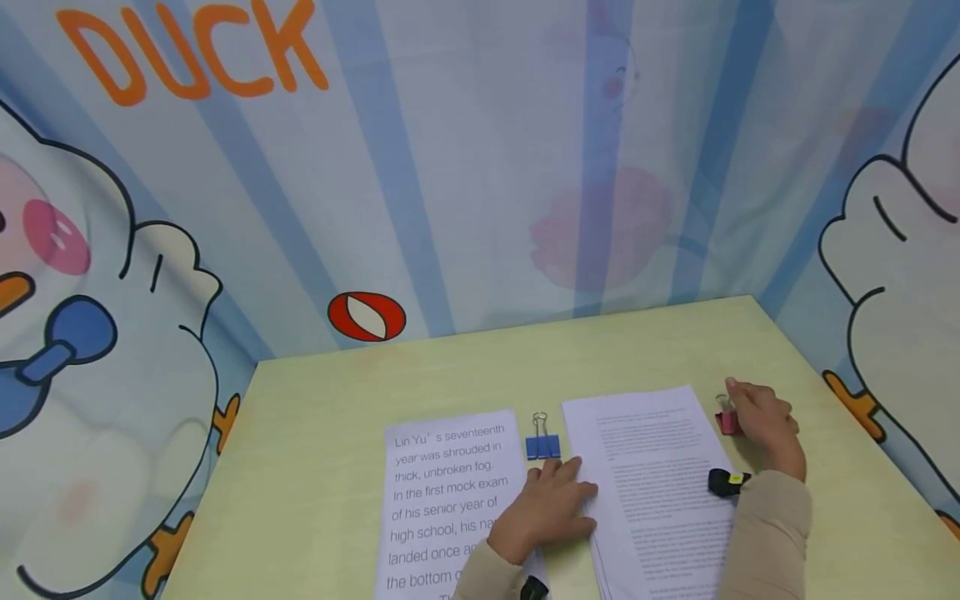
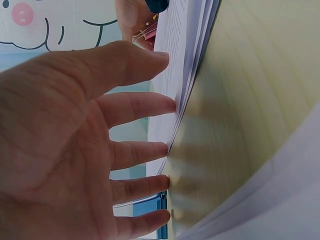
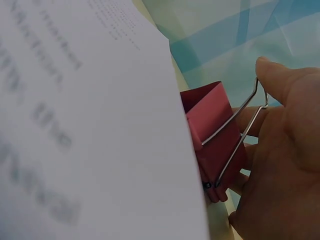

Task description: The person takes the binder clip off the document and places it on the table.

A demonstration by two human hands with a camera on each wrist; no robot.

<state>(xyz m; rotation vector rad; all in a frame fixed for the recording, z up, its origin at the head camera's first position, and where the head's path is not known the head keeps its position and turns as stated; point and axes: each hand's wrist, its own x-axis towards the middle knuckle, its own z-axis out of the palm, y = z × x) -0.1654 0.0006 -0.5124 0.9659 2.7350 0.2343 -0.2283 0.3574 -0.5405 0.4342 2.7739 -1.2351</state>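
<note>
My right hand (image 1: 767, 421) holds a red binder clip (image 1: 727, 422) at the right edge of a printed paper stack (image 1: 652, 467). In the right wrist view, the thumb is at the end of the clip's wire handle (image 3: 250, 120), and the other fingers lie behind its red body (image 3: 222, 135). My left hand (image 1: 543, 508) is spread, its fingertips along the left edge of the same stack. The left wrist view shows those fingers (image 2: 140, 152) straight and apart, holding nothing. A blue binder clip (image 1: 543, 447) lies just beyond the left fingertips, handles pointing away.
Left of my left hand lies another paper (image 1: 442, 492) with large print, partly under the left forearm. Both lie on a pale yellow table (image 1: 315, 467). A printed curtain (image 1: 480, 167) with cartoon ducks stands behind the table's back edge and along both sides.
</note>
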